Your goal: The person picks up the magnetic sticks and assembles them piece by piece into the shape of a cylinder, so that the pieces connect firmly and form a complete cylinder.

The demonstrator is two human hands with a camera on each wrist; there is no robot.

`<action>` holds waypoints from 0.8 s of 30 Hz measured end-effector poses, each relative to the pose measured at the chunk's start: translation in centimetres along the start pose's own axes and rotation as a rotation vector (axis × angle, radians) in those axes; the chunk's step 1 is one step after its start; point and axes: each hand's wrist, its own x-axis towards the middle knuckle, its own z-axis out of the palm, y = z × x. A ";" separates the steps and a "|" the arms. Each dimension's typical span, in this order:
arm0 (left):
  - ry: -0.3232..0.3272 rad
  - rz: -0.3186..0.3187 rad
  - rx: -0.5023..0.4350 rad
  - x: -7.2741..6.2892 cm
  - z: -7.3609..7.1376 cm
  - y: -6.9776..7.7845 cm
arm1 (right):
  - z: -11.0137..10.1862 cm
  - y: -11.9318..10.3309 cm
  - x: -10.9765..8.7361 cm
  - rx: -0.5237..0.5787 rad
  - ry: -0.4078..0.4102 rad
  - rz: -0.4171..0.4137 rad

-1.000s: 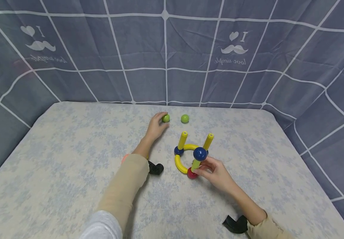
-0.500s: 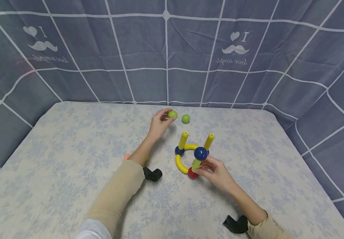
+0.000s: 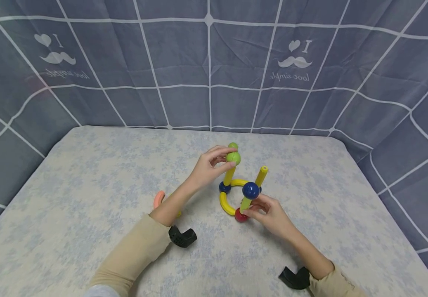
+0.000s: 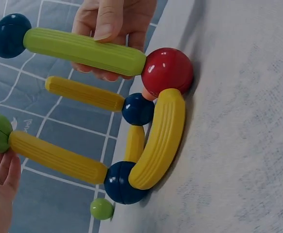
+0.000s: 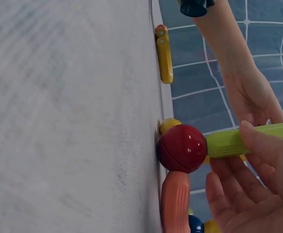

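My left hand pinches a green ball at the top of an upright yellow rod. In the left wrist view, that ball meets the rod's end, and a blue ball sits at the rod's foot. My right hand grips a light green rod, which stands on a red ball and carries a blue ball on top. Curved pieces, yellow and salmon, join the base balls in a ring. Another upright yellow rod has a bare upper end.
Behind my left hand, a second green ball lies on the table. A salmon curved piece and yellow pieces lie beside my left forearm, partly covered by it. A grey-blue checked curtain stands behind the table.
My left hand has lifted one green ball from the back of the table and brought it right and nearer, onto the yellow rod's top. My right hand keeps its grip on the green rod.
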 end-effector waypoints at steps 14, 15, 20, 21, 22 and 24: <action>0.001 0.032 -0.017 -0.8 0.5 -1.1 | 0.0 0.2 0.0 -0.010 0.003 0.013; 0.005 0.034 -0.019 -0.7 0.5 -1.5 | 0.0 0.1 0.0 -0.011 0.003 0.014; 0.017 0.051 -0.015 -0.7 0.7 -2.7 | 0.0 0.1 0.0 -0.022 0.007 0.014; 0.018 0.054 -0.017 -0.7 0.8 -2.7 | 0.1 0.1 0.0 -0.022 0.007 0.013; 0.019 0.055 -0.021 -0.7 0.8 -2.7 | 0.1 0.0 0.0 -0.023 0.009 0.013; 0.021 0.053 -0.026 -0.7 0.8 -2.6 | 0.1 0.0 0.0 -0.023 0.011 0.014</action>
